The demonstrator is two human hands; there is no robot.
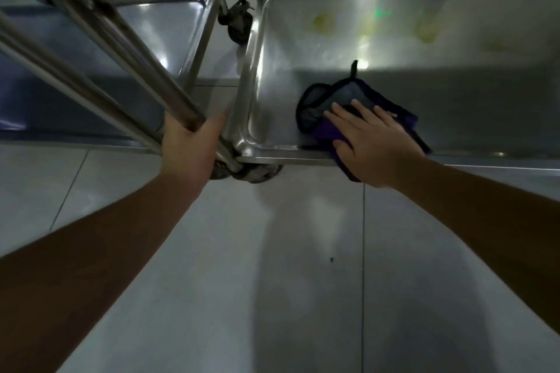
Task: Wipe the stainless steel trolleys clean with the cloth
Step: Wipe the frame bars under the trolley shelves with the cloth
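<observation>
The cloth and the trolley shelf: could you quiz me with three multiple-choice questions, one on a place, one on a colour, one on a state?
1. Where does the cloth lie?
A. on the floor
B. on the trolley shelf, near its front left corner
C. over the upright bars

2. What colour are the smears at the shelf's far side?
A. yellowish
B. red
C. blue

3. How is the right hand placed?
A. clenched, holding nothing
B. lifted off the cloth
C. flat, fingers straight, pressing the cloth

Answers: 1 B, the cloth sits inside the shelf's rim; 2 A, pale yellow patches show; 3 C, the palm lies spread on it.
</observation>
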